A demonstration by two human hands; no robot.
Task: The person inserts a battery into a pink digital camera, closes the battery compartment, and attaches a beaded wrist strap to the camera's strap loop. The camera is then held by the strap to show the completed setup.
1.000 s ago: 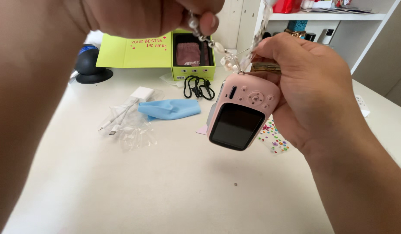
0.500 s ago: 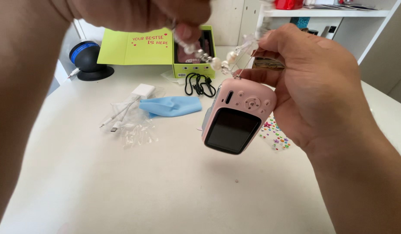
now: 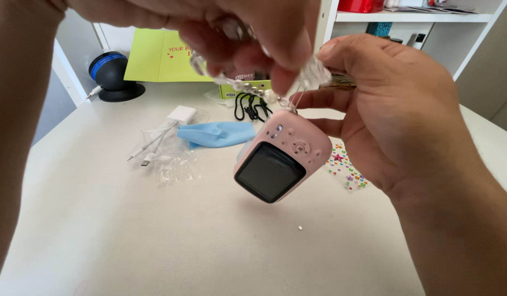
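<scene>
Pinching bead strap [image 3: 248,85], left fingers [image 3: 281,60] closed

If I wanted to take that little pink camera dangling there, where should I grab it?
Probably by the two rounded side edges of the pink camera, coming from below. It hangs tilted from a beaded strap pinched in the left hand, with the right hand behind, so its underside is free. Keep fingers off the dark screen.

White desk [image 3: 127,241] filled lower frame, evenly lit by soft daylight. White shelving unit [image 3: 412,17] stood at upper right, red container and papers on top shelf. White wall panel [image 3: 80,41] showed at upper left, grey floor below it.
</scene>
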